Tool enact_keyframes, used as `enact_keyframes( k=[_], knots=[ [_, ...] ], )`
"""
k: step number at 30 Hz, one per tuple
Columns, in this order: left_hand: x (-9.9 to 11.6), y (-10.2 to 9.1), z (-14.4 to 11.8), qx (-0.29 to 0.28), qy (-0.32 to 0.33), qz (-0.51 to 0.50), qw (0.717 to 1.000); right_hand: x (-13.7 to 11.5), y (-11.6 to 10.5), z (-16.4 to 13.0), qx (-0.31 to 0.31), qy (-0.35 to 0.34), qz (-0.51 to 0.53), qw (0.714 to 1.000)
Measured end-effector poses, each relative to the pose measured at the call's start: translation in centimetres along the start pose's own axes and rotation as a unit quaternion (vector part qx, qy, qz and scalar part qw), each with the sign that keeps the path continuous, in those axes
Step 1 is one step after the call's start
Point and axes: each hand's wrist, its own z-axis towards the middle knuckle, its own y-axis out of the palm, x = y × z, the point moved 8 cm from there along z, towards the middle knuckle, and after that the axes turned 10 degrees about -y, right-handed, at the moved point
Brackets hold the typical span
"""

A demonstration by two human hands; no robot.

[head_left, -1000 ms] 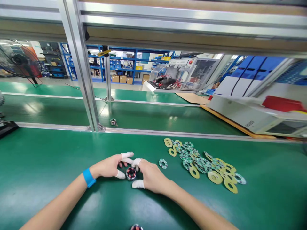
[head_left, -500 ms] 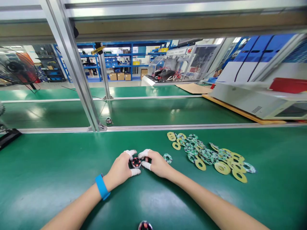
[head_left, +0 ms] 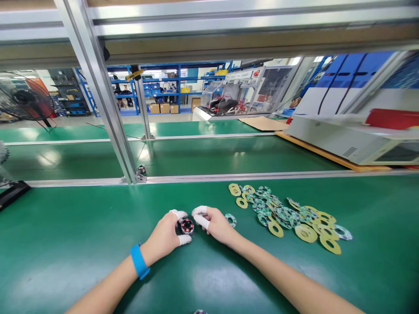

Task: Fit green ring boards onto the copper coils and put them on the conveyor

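A small round motor stator (head_left: pixel 187 226) with copper-coloured windings sits on the green bench, between the fingers and thumb of my left hand (head_left: pixel 167 231). White finger cots cover those fingertips, and a blue band is round the wrist. Just right of the stator is my right hand (head_left: pixel 214 223), its white-capped thumb and forefinger pinched together; whatever is between them is too small to make out. Close beyond that hand lies a single green ring-shaped circuit board (head_left: pixel 231 220). At the bottom edge, part of another round piece (head_left: pixel 199 311) shows.
Right of my hands spreads a loose pile of green ring boards (head_left: pixel 284 214) and yellow rings (head_left: pixel 306 233). A metal post (head_left: pixel 101 96) rises behind the bench. Past the rail, another stator (head_left: pixel 141 168) stands on a green belt (head_left: pixel 196 152). A grey cabinet (head_left: pixel 347 131) is at right.
My right thumb and forefinger have closed together and moved slightly off the stator. My left hand keeps its hold. The stator beyond the rail has shifted left. The view has tilted up a little.
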Motion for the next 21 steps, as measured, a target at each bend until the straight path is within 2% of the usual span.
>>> enact_keyframes(
  k=[2, 5, 7, 13, 21],
  knots=[
    [-0.8, -0.4, 0.5, -0.025, -0.039, -0.074, 0.996, 0.2, 0.4, -0.1, -0.001, 0.033, 0.024, 0.999],
    [-2.0, -0.5, 1.2, -0.047, -0.116, -0.195, 0.973, 0.2, 1.2, -0.2, -0.005, 0.059, 0.047, 0.997],
    [-2.2, 0.0, 1.4, -0.05, -0.14, -0.224, 0.963, 0.1, 1.5, -0.1, -0.003, 0.064, 0.055, 0.996],
    [-2.1, 2.0, 1.2, -0.047, -0.157, -0.23, 0.959, 0.2, 1.5, -0.1, 0.017, 0.055, 0.06, 0.997],
    [-1.7, 1.6, 0.7, 0.0, -0.114, -0.158, 0.981, -0.5, 1.3, -0.4, 0.042, 0.006, 0.031, 0.999]
  ],
)
